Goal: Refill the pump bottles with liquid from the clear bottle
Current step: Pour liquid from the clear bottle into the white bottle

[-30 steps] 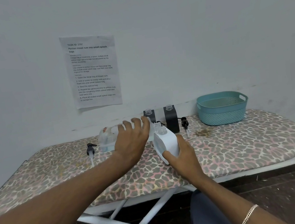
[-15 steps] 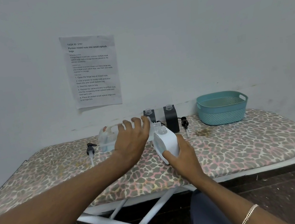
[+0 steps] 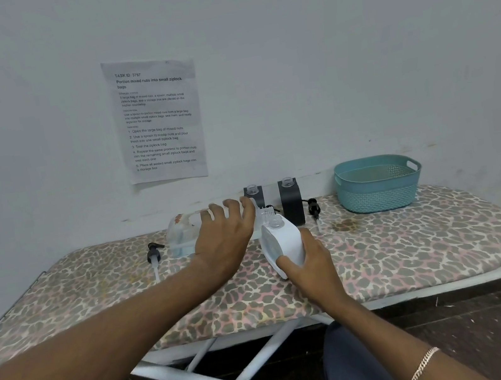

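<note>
Evidently your left grip [image 3: 227, 238] clasped the tipped clear bottle [image 3: 183, 234] for pouring; your right grip [image 3: 313, 265] clasped the white bottle [image 3: 284, 240] steady.

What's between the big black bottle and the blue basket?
In the head view, a black pump top with its tube lies on the board there, nearer the bottle than the basket.

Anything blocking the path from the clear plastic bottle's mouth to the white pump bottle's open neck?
Nothing visible. The left hand holds the clear plastic bottle tipped, mouth right at the uncapped neck of the white pump bottle in the right hand. Two dark bottles stand behind.
</note>
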